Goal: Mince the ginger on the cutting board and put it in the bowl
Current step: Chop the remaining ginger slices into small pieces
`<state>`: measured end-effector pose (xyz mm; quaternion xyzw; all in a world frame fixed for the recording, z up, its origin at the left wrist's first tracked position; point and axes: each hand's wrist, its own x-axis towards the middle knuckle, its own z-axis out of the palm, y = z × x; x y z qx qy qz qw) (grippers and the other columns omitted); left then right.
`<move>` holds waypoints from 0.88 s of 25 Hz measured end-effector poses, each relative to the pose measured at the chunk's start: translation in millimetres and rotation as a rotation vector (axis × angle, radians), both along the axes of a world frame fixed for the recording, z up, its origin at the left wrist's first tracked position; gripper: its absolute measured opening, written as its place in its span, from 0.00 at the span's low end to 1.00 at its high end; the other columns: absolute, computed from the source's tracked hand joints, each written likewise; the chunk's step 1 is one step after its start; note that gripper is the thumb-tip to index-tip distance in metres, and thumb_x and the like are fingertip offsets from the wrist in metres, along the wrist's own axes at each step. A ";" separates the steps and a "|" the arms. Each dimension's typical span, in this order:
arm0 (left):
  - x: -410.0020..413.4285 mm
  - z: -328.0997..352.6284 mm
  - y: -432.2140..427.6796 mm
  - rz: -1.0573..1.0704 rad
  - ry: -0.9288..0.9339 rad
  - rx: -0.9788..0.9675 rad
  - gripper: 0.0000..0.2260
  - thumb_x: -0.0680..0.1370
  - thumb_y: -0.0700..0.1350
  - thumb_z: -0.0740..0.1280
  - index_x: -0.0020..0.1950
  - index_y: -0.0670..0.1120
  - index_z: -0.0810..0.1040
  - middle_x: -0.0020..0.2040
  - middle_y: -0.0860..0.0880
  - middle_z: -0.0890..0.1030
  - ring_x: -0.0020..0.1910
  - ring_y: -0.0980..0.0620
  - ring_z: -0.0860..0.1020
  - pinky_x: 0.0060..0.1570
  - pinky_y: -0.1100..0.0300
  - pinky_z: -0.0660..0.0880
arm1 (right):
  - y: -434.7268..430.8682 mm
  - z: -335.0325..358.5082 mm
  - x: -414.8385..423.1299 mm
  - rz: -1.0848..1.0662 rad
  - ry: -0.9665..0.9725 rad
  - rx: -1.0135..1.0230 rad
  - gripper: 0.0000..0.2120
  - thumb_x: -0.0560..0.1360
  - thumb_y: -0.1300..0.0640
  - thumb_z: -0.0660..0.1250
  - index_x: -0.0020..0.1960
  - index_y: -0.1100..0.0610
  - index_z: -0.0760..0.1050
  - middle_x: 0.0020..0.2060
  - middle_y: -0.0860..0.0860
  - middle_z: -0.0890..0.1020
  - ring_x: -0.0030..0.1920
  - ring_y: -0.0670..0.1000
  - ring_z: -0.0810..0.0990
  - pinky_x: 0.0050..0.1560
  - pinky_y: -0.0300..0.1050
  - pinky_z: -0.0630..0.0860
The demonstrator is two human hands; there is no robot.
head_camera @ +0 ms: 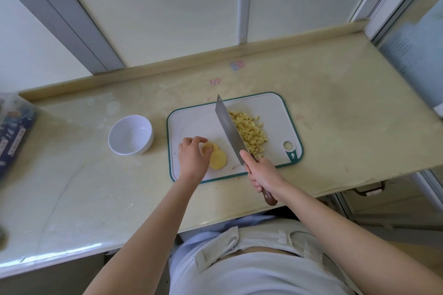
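The left hand [191, 153] pinches the ginger slices [217, 158] on the board [282, 112], the right hand [261, 175] grips the knife [230, 129] beside the minced pile [249, 132]; mincing seems half done, so they need cutting next.

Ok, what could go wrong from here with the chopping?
The left hand holds the slices close beside the cleaver, so a chop could nick it. The minced pile lies on the far side of the blade from the bowl, which stands off the board; carrying it across could spill bits.
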<state>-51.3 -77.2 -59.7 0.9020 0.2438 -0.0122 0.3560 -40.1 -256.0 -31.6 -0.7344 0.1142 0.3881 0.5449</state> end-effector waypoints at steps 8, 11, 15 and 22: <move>14.7 1.9 0.3 0.122 0.180 -0.258 0.20 0.76 0.42 0.68 0.66 0.41 0.68 0.63 0.41 0.73 0.59 0.44 0.73 0.57 0.55 0.73 | 0.3 0.7 -2.0 -0.003 -0.010 0.004 0.23 0.80 0.42 0.59 0.33 0.53 0.61 0.21 0.46 0.61 0.21 0.46 0.59 0.23 0.38 0.58; 18.2 6.0 2.8 0.124 0.121 -0.245 0.16 0.76 0.40 0.67 0.62 0.40 0.72 0.61 0.40 0.73 0.55 0.45 0.74 0.53 0.57 0.72 | -0.6 0.2 -2.4 -0.003 -0.010 0.010 0.22 0.80 0.42 0.59 0.33 0.53 0.61 0.22 0.46 0.61 0.21 0.46 0.59 0.23 0.38 0.58; 22.8 21.3 7.4 0.164 -0.027 -0.345 0.12 0.76 0.40 0.67 0.59 0.40 0.74 0.56 0.42 0.77 0.52 0.45 0.76 0.50 0.57 0.74 | -0.4 -1.3 -2.0 -0.013 -0.011 0.014 0.22 0.80 0.42 0.59 0.33 0.53 0.61 0.22 0.46 0.61 0.21 0.46 0.59 0.23 0.38 0.58; 6.9 10.3 -13.7 -0.139 0.164 -0.093 0.13 0.73 0.40 0.70 0.57 0.43 0.78 0.55 0.43 0.74 0.48 0.49 0.73 0.50 0.60 0.69 | -0.6 -2.4 -1.6 -0.004 -0.009 -0.010 0.23 0.80 0.41 0.59 0.32 0.53 0.61 0.22 0.47 0.61 0.23 0.48 0.58 0.24 0.38 0.58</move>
